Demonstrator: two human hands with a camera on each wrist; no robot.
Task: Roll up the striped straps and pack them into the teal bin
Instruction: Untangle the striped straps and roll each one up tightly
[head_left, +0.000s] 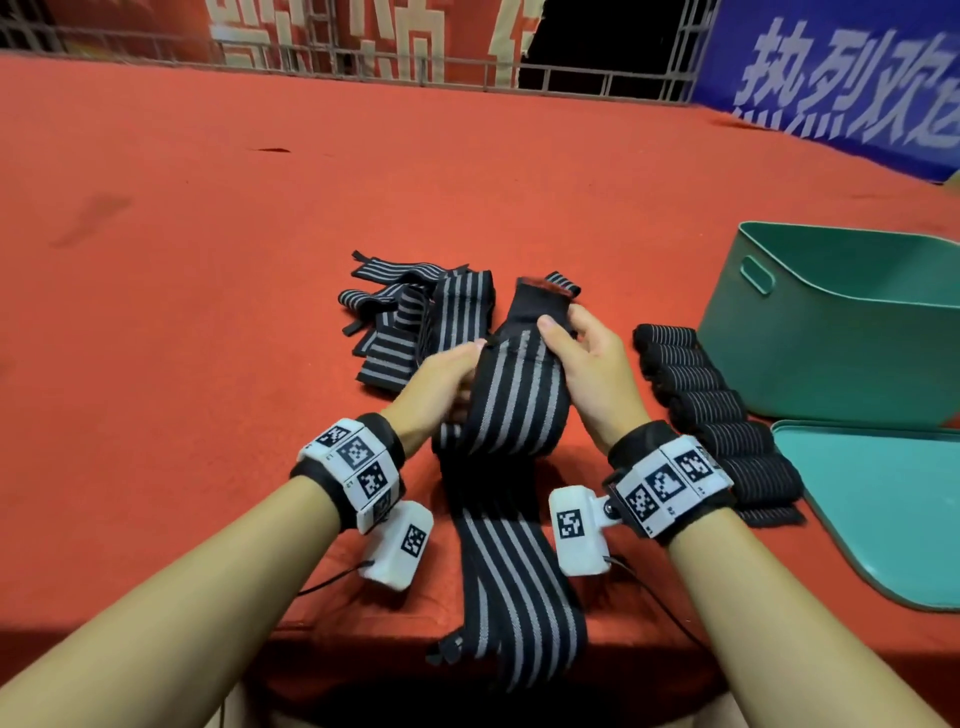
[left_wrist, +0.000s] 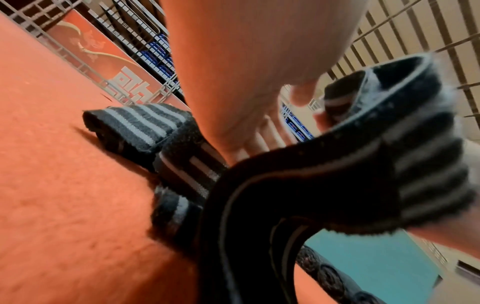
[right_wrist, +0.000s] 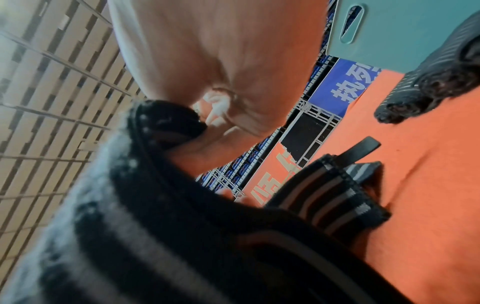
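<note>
Both hands hold one strap (head_left: 511, 395) just above the counter (head_left: 208, 270): the right hand (head_left: 587, 374) pinches its far end, the left hand (head_left: 441, 384) grips its side, probably to start a roll. The strap's length runs away from the person, its tail over the near edge. Finished rolls (head_left: 711, 415) lie beside the bin (head_left: 841, 322), seemingly awaiting packing.

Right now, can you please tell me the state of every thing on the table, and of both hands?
Strap in hands: unrolled, lifted at its far end, tail hanging over the table edge.
Left hand: touches the strap's left edge; grip unclear.
Right hand: grips the strap's upper end.
Rolled straps: rolled, in a row beside the bin, not yet packed.
Loose straps: unrolled, in a heap.
Teal bin: open.
Teal lid: off, flat on the table.
</note>
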